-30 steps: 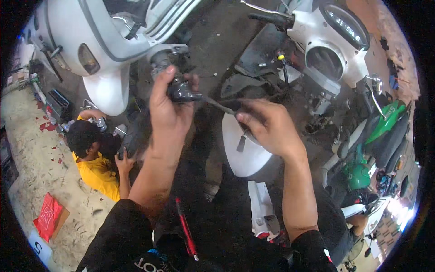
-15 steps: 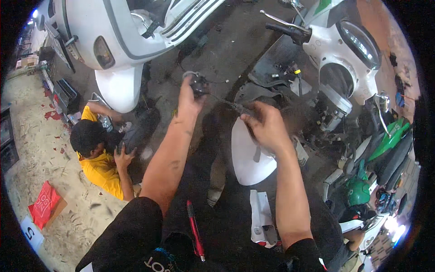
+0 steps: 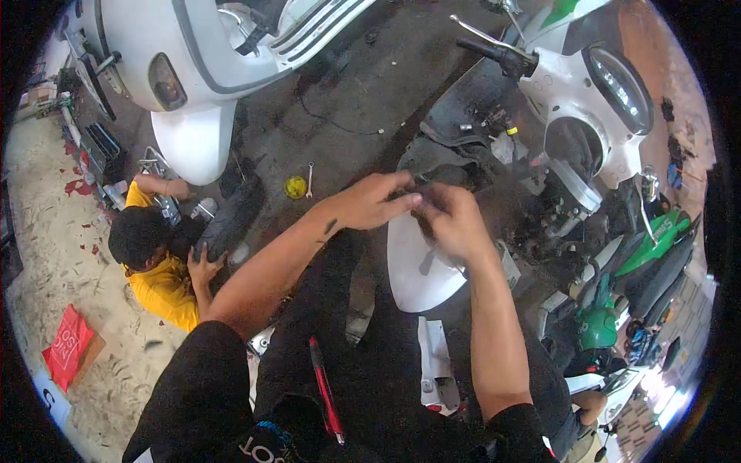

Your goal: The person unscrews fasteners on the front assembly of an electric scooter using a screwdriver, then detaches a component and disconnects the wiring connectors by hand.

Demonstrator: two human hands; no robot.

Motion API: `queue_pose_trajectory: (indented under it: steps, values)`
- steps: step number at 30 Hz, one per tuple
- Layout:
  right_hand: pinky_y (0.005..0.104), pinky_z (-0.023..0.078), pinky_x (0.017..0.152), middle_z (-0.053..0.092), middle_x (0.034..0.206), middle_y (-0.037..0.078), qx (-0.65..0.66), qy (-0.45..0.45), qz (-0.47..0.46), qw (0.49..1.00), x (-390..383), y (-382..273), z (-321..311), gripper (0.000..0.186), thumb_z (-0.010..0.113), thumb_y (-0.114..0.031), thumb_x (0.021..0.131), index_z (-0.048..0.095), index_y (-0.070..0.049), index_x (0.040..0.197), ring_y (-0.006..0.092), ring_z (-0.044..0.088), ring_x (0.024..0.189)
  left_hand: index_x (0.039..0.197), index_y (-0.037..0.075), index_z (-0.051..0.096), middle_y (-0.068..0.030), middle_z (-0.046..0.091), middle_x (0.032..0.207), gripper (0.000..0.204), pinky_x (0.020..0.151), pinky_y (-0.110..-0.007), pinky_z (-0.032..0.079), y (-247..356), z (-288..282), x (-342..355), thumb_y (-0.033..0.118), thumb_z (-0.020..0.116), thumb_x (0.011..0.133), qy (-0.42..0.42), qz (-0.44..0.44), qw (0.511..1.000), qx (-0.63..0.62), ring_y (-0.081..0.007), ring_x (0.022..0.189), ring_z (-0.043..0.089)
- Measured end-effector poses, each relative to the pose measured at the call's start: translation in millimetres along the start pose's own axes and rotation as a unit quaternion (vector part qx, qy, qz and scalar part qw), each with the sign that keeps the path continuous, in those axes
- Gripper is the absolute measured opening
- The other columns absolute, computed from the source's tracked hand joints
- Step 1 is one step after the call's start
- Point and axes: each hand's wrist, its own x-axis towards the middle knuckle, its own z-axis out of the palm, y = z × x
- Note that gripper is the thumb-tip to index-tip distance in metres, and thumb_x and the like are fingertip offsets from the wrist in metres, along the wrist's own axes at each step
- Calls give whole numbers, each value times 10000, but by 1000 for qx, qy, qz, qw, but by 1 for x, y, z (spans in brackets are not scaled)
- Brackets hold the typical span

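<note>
My left hand (image 3: pixel 372 202) and my right hand (image 3: pixel 460 222) meet fingertip to fingertip above a white curved fender-like panel (image 3: pixel 413 278). Both have their fingers pinched closed. A black cable runs into the right hand in the earlier frame; now its dark end is mostly hidden by the fingers. What the left fingertips hold is too covered to make out. Behind the hands lie dark scooter parts (image 3: pixel 444 158). Left of my left wrist, a combination wrench (image 3: pixel 310 179) lies on the floor beside a round yellow object (image 3: pixel 295 187).
A white scooter body (image 3: pixel 220 77) stands at the far left. Partly stripped white scooter bodywork (image 3: pixel 540 100) with handlebar is at the right. A co-worker in a yellow shirt (image 3: pixel 166 297) crouches at the left by a wheel. A thin wire (image 3: pixel 340 123) lies on the floor ahead.
My left hand has moved right and nearer, from holding a round black part out ahead, to meet my right hand. The wrench and yellow object have come into sight. My right hand has barely moved.
</note>
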Motion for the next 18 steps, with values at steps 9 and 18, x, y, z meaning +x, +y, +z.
queue_pose_trajectory:
  steps: [9, 18]
  values:
    - [508, 458, 817, 612, 911, 325, -193, -52, -6, 980, 0, -4, 0, 338, 534, -254, 887, 627, 68, 927, 483, 591, 920, 821, -20, 621, -227, 631, 748, 294, 650, -445, 474, -32, 21, 7, 261, 548, 866, 35, 18, 992, 123, -354, 721, 643]
    - [426, 454, 901, 600, 1089, 325, -133, 37, -23, 990, -8, -14, -16, 414, 554, -267, 923, 556, 87, 1136, 460, 579, 1047, 806, -14, 618, -262, 617, 783, 368, 697, -512, 458, -127, 4, -28, 312, 488, 915, 233, -111, 955, 148, -454, 793, 610]
